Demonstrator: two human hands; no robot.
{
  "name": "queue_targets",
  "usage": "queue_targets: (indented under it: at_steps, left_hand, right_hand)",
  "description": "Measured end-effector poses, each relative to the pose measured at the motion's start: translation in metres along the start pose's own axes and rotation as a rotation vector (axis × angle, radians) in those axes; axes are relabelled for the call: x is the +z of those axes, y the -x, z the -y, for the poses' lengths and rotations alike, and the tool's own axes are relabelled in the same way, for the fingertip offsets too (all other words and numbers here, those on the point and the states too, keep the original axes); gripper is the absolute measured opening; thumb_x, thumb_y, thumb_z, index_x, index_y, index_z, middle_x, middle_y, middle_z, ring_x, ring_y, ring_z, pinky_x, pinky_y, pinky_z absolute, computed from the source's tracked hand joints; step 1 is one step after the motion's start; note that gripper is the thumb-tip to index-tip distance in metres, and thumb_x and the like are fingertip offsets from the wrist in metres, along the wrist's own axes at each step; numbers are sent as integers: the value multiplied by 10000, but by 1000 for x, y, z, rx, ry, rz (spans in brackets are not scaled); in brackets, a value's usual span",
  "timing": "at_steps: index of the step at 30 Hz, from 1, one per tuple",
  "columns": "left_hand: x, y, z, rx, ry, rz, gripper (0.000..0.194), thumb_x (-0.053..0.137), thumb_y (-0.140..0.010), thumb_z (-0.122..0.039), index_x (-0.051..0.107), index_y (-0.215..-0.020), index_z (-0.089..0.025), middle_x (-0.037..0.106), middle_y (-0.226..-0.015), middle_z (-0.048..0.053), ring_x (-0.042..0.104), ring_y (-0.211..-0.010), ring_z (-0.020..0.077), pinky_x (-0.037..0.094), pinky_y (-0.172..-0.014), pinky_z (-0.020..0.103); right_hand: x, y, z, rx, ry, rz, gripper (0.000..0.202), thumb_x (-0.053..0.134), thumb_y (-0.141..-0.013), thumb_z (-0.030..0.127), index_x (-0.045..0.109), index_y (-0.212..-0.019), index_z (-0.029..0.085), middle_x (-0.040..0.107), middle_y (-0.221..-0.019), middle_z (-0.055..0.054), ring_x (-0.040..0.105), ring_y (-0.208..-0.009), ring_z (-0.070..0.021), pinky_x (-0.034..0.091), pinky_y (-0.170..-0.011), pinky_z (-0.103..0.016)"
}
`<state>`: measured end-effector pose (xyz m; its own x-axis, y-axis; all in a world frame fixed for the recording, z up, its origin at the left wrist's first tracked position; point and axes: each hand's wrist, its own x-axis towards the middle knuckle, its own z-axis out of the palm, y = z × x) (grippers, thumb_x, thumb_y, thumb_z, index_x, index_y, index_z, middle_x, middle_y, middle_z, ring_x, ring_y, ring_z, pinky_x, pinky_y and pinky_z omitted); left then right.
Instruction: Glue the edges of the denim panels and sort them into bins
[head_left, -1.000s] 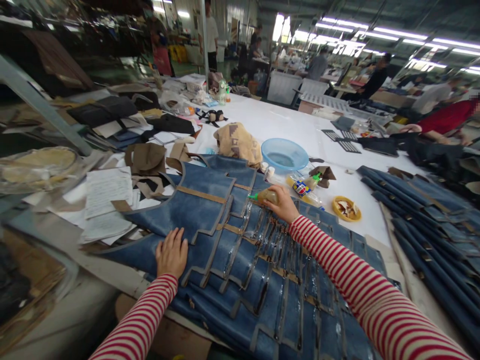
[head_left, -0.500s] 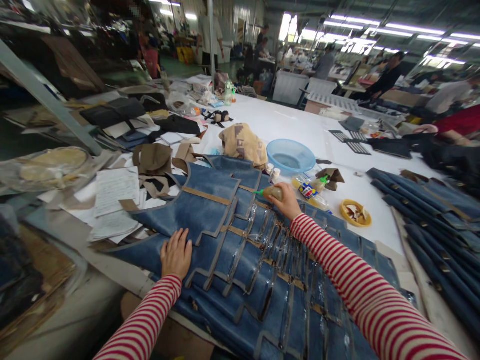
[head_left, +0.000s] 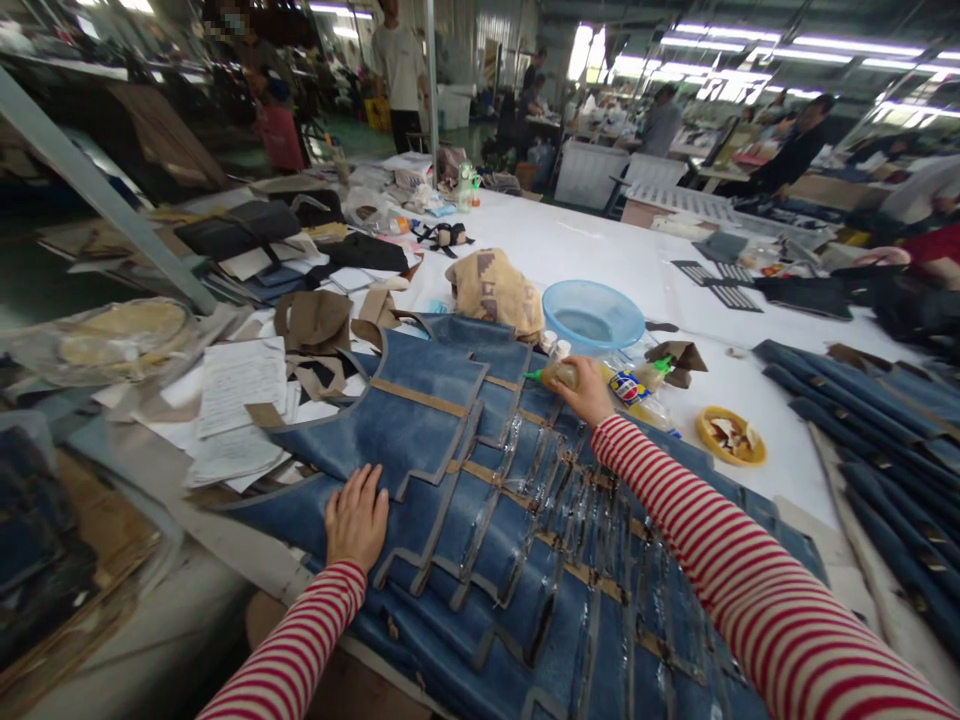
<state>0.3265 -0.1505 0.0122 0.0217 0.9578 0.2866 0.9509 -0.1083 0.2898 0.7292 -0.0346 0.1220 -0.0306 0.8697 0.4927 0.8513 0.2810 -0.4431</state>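
Overlapping blue leather-like panels (head_left: 427, 370) with grey edges and tan strips spread across the table in front of me. Shiny wet-looking lines, like glue, run along many of their edges. My left hand (head_left: 358, 520) lies flat on the panels at the near left, fingers extended. Wrapped in my right hand (head_left: 589, 392) is a squeeze bottle (head_left: 559, 376) of brownish liquid, tilted on its side with its green nozzle pointing left over the upper panels. Beside that hand lies a clear bottle (head_left: 630, 388) with a blue-and-yellow label and a green tip.
Behind the panels are a blue basin (head_left: 592, 312) and a patterned tan cloth (head_left: 495, 290). A yellow dish (head_left: 731, 436) holds scraps. Handwritten papers (head_left: 241, 390) lie left, more blue pieces (head_left: 885, 440) right. A metal post (head_left: 105, 190) rises at left; several people work farther back.
The view has shifted slightly, so the scene sits a little further right. My right hand still grips the bottle near the same spot; my left hand stays on the panels.
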Motion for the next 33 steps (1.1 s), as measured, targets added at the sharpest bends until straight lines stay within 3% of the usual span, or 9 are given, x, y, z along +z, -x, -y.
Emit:
queue_targets:
  at_steps: [19, 23, 29, 33]
  left_hand:
    - [4, 0, 3, 15, -14, -13, 442, 281, -874, -325, 423, -1272, -193, 482, -1294, 98, 389, -1217, 206, 203, -1031, 410]
    - [3, 0, 2, 13, -8, -14, 442, 278, -876, -325, 424, -1271, -188, 480, -1295, 99, 389, -1218, 206, 204, -1031, 409]
    - [2, 0, 2, 19, 3, -15, 445, 285, -874, -325, 423, -1271, -181, 481, -1294, 100, 382, -1224, 208, 204, -1033, 405]
    - [2, 0, 2, 21, -6, -12, 447, 283, -876, -323, 418, -1275, -174, 469, -1305, 104, 376, -1228, 210, 197, -1034, 410]
  right_hand:
    - [12, -59, -36, 42, 55, -87, 424, 593, -706, 407, 514, -1052, 174, 487, -1011, -103, 462, -976, -263, 396, -878, -442]
    - [12, -60, -39, 61, 39, -96, 436, 598, -695, 410, 516, -1049, 169, 490, -1000, -101, 463, -972, -262, 398, -873, -442]
    - [6, -46, -39, 87, 17, 8, 460, 598, -686, 437, 509, -1058, 182, 501, -966, -81, 489, -943, -248, 409, -859, -420]
    - [9, -49, -37, 94, 20, -27, 451, 596, -690, 417, 507, -1061, 177, 497, -987, -87, 478, -967, -251, 401, -874, -417]
